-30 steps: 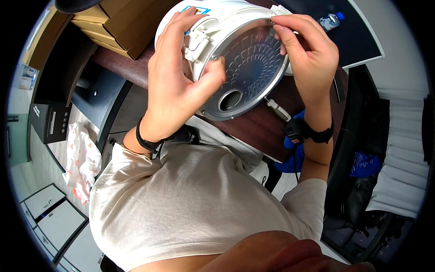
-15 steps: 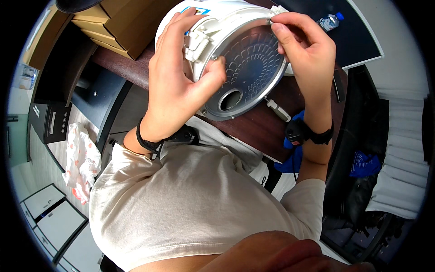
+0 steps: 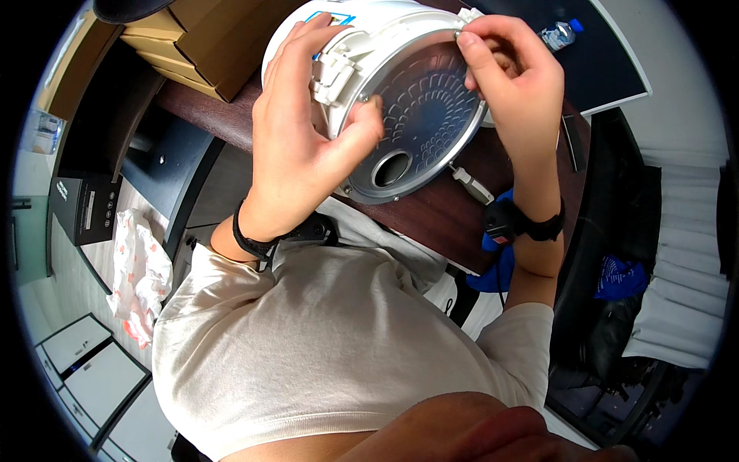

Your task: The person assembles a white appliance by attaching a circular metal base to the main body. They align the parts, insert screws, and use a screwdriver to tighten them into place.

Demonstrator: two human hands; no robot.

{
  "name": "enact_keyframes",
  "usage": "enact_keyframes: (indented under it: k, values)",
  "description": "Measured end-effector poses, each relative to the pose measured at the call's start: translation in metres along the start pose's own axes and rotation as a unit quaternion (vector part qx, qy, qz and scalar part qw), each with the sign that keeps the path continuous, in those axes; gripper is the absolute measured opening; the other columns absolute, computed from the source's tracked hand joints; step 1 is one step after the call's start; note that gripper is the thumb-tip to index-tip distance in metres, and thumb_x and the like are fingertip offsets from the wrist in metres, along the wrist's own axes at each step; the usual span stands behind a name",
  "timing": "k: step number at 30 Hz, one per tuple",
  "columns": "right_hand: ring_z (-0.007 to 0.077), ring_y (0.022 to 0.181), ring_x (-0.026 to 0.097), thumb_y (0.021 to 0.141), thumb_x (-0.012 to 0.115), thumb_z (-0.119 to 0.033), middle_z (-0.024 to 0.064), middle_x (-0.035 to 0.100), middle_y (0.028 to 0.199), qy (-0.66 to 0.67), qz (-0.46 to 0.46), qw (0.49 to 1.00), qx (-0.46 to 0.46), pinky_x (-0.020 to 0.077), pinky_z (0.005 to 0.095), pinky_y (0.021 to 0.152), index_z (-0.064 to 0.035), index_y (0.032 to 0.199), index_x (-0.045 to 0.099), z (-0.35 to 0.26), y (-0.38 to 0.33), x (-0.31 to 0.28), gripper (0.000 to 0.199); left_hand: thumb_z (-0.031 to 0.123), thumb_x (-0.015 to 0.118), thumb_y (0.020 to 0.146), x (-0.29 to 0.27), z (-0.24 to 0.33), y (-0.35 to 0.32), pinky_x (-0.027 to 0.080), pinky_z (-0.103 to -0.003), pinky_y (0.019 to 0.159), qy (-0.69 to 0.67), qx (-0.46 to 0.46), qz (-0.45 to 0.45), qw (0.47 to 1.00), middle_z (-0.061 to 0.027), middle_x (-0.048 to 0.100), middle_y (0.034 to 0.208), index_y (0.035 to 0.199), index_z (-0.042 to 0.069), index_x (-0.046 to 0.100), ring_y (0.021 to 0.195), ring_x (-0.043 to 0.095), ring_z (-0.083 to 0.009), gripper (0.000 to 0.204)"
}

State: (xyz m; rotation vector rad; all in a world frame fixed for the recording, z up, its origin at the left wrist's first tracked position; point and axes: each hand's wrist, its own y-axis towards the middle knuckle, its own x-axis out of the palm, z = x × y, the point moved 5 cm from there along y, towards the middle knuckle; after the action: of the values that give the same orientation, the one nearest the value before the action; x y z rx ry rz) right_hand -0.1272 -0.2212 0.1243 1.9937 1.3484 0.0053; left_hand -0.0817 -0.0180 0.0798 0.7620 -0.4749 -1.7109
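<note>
A white rounded appliance, which looks like a rice cooker (image 3: 389, 17), stands tilted on the dark wooden table, its round metal plate (image 3: 427, 108) facing me. Small screws sit along the plate's rim, and an oval hole shows near its lower left. My left hand (image 3: 296, 146) grips the cooker's left side, fingers over the white shell and thumb on the plate's edge. At the upper right rim, my right hand (image 3: 519, 81) pinches a small screw (image 3: 457, 35) between thumb and forefinger. Below the plate lies a screwdriver (image 3: 473, 186) with a pale handle, its tip near the rim.
Cardboard boxes (image 3: 204, 46) are stacked at the far left of the table (image 3: 431, 223). A water bottle (image 3: 560, 35) lies on a dark surface at the far right. Blue cloth (image 3: 493, 276) hangs by the table's near edge, and a plastic bag (image 3: 138, 262) is at the left.
My right hand has shifted slightly left and its fingers have turned a little at the screw. My left hand stays in place on the cooker.
</note>
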Motion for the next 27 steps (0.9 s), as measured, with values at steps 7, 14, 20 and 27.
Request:
enact_keyframes:
  k: [7,14,20,27]
  values:
    - [0.0089,0.061,0.062,0.084,0.072,-0.004,0.0041,0.066,0.075,-0.182,0.037,0.963,-0.194,0.0467,0.0205,0.054,-0.0017,0.091,0.069,-0.018,-0.005,-0.001,0.008,0.012,0.070,0.069,-0.001,0.002,0.001,0.038,-0.044,0.106,0.024,0.013,-0.005,1.000,-0.0278,0.056,0.130,0.122,-0.001,0.055,0.125,0.052,-0.0424,0.057]
    - [0.0229,0.063,0.065,0.080,0.074,-0.003,0.0087,0.066,0.079,-0.268,0.035,0.919,-0.285,0.0508,0.0296,0.055,-0.0033,0.087,0.068,-0.027,-0.007,-0.001,0.010,0.006,0.065,0.080,0.000,0.007,0.000,0.039,-0.036,0.106,0.017,0.017,-0.037,0.999,-0.0209,0.053,0.136,0.132,-0.005,0.048,0.124,0.053,-0.0252,0.056]
    - [0.0228,0.062,0.065,0.079,0.075,-0.006,0.0078,0.065,0.078,-0.303,0.055,0.902,-0.301,0.0509,0.0295,0.055,-0.0041,0.085,0.067,-0.024,-0.007,0.001,0.010,0.007,0.064,0.081,0.005,0.010,-0.001,0.039,-0.035,0.106,-0.055,-0.009,-0.021,0.998,-0.0202,0.054,0.135,0.134,-0.005,0.047,0.123,0.053,-0.0239,0.057]
    - [0.0217,0.064,0.066,0.080,0.075,-0.006,0.0068,0.066,0.079,-0.284,0.047,0.898,-0.332,0.0513,0.0290,0.054,-0.0043,0.086,0.068,-0.025,-0.006,-0.002,0.009,0.006,0.064,0.080,0.005,0.013,0.001,0.038,-0.036,0.106,-0.053,-0.005,-0.004,0.999,-0.0211,0.055,0.134,0.133,-0.006,0.048,0.122,0.054,-0.0244,0.056]
